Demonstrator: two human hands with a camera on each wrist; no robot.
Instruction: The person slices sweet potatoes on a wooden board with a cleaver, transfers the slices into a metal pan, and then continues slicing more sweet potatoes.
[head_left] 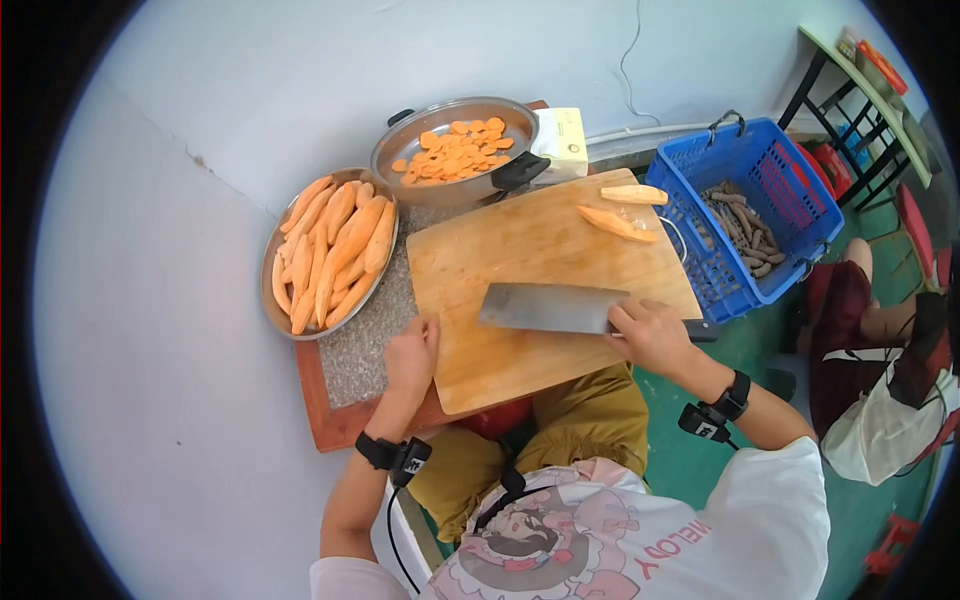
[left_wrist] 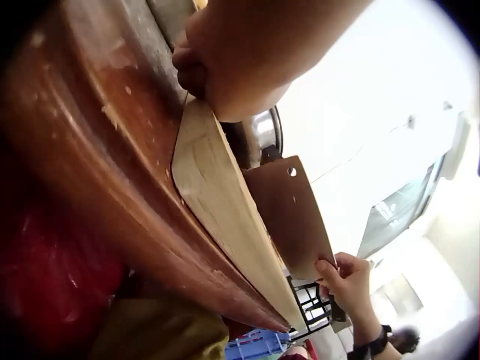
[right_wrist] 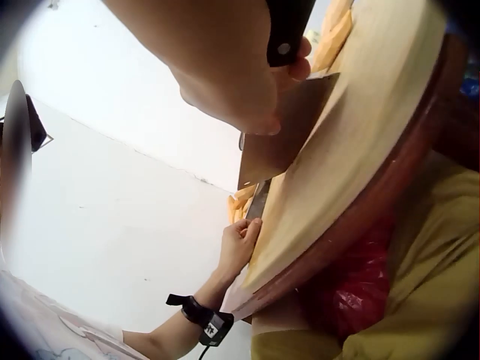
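A cleaver (head_left: 555,308) is over the middle of the wooden cutting board (head_left: 500,370), blade pointing left. My right hand (head_left: 655,335) grips it where blade and handle meet; the black handle extends to the right past the fingers. In the left wrist view the cleaver (left_wrist: 289,217) stands on edge at the board (left_wrist: 217,195). My left hand (head_left: 411,358) holds the board's left edge with curled fingers, and the right wrist view shows this hand (right_wrist: 240,244) there too. Two peeled orange pieces, one slender (head_left: 633,194) and one wedge-like (head_left: 617,223), lie at the board's far right.
Left of the board, an oval tray (head_left: 268,285) holds several peeled orange roots. Behind it stands a pan (head_left: 385,150) with orange slices, beside a tissue box (head_left: 563,145). A blue basket (head_left: 740,293) with unpeeled roots is at right. A seated person (head_left: 860,330) is farther right.
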